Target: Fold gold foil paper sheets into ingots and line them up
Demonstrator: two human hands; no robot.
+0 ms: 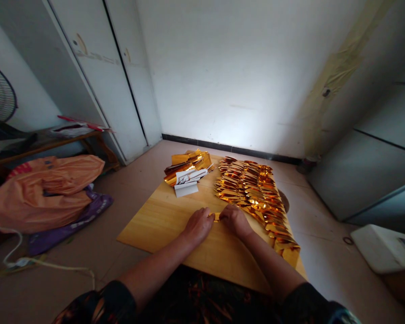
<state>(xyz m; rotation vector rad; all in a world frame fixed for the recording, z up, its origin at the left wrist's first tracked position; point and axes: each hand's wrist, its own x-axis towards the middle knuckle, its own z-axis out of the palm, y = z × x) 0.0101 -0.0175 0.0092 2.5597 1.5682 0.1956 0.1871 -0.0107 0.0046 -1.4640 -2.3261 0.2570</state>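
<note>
My left hand (200, 224) and my right hand (235, 219) meet near the middle of a wooden board (162, 225). Between them runs a small piece of gold foil paper (217, 217), with the fingers of each hand closed on one end. Rows of folded gold foil pieces (253, 189) cover the board's right side, just beyond my right hand. At the far left of the board lies a pile of loose gold foil sheets (202, 158), with white-backed paper (186, 189) in front of it.
An orange bag (50, 193) and a purple bag (77, 225) lie on the floor at left, near a white cable (60, 268). Cabinets (97, 67) and a fan (0, 90) stand behind them. A white box (384, 249) is at right.
</note>
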